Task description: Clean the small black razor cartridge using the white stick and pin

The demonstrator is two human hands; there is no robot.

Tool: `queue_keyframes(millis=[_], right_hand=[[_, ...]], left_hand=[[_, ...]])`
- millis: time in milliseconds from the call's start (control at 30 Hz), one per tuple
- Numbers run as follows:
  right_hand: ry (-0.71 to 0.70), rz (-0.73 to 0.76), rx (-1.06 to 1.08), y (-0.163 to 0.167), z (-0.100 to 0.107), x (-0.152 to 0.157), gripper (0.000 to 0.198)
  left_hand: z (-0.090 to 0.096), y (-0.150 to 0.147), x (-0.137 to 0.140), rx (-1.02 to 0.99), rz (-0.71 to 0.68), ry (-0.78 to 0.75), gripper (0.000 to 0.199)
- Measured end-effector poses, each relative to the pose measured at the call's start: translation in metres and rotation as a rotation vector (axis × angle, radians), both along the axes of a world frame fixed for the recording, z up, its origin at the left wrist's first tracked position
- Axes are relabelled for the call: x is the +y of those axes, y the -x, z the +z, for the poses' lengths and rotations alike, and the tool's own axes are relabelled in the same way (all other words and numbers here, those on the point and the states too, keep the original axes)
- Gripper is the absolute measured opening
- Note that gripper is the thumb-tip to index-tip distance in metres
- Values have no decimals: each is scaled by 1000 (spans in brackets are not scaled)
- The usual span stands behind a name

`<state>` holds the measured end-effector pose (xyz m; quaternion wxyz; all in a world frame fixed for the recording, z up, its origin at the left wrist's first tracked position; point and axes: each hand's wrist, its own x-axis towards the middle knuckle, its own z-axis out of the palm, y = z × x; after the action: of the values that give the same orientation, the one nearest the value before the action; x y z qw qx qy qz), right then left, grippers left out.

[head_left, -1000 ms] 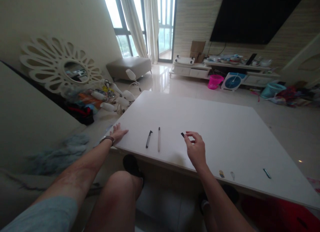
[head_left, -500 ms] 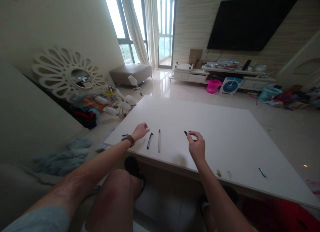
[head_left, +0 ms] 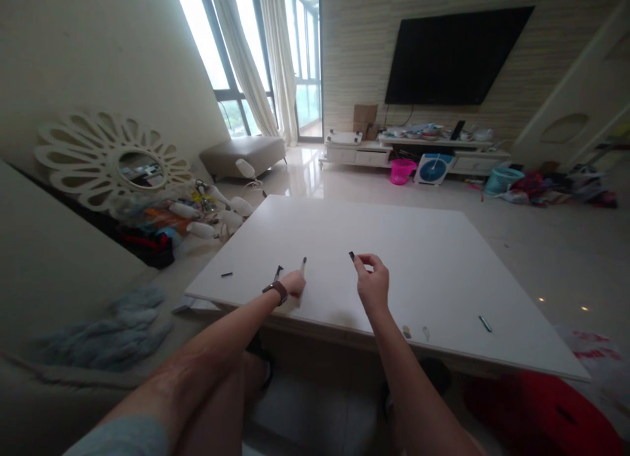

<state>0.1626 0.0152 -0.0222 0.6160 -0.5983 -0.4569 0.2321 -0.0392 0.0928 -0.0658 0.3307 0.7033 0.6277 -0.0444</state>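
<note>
My right hand (head_left: 373,282) is closed in a pinch around a small black rectangular piece (head_left: 351,255), held over the white table (head_left: 394,236). Closed at the pale pen-like stick is my left hand (head_left: 295,284), with a brown-banded watch on its wrist. The stick's dark tip (head_left: 304,260) shows beyond the fingers; its lower part is hidden. Just left of that hand lies a black and silver pen-like tool (head_left: 278,271), partly covered by the hand and wrist. A short black piece (head_left: 226,274) rests farther left on the table.
Near the front edge lie a small yellow and dark item (head_left: 406,331) and a clear item (head_left: 426,333). A dark green stick-shaped piece (head_left: 485,323) is to the right. A white lamp (head_left: 229,218) stands beyond the left edge, and a red object (head_left: 541,410) at lower right.
My left hand has moved right and toward me, from beside the black and silver tool to the pale stick, which has tilted slightly. My right hand still pinches the black piece. The view has shifted.
</note>
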Motion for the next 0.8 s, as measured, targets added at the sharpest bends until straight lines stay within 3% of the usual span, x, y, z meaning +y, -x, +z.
queue_keyframes(millis=[200,267,367,500,633,800], right_hand=[[2,50,380,-13,-4,4,25],[17,73,440,-11,-7,2,28],[42,116,442,-7,-10,-5,30],[46,152,334,-2,-7,-13,25],[15,140,113,3,-1,-15,16],[-124,76,-213,23,5,-10,9]], left_hand=[[43,-47,-25,-424,54,-3,24],[50,-57,-35,-762,153,17,20],[52,-63,-44,-1166,358,205,19],[51,-59,-45,-1246,371,331,14],[58,-55,-47,-1369,374,326,23],[58,-48,-48,-1405,385,311,33]])
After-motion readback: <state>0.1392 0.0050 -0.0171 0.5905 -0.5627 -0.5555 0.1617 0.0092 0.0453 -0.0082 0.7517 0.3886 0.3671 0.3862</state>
